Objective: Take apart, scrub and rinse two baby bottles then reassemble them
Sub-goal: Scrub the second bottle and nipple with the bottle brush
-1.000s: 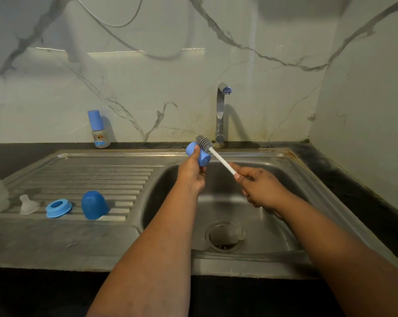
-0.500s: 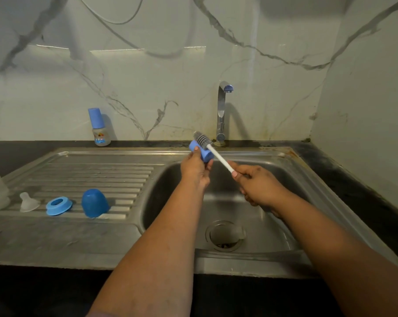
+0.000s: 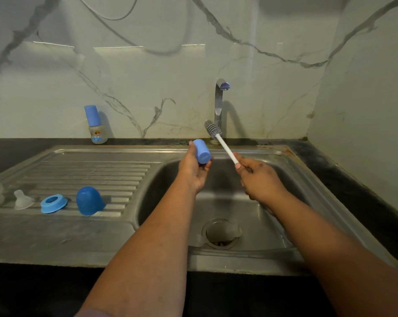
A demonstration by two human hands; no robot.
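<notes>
Head view, hands [image 3: 194, 171] gripping cap [image 3: 202, 151], brush [image 3: 219, 137]

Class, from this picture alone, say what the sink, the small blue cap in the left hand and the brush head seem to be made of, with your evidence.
Sink: stainless steel, brushed grey with dull reflections.
Small blue cap: probably plastic, opaque, evenly coloured, matte.
Brush head: likely silicone or rubber, with thick grey ribs rather than fine bristles; uncertain.

Pale marble-veined wall [image 3: 147, 72], dark countertop [image 3: 353, 186], steel sink [image 3: 307, 179] with ribbed drainboard, chrome tap [image 3: 218, 104], perhaps dim light
</notes>
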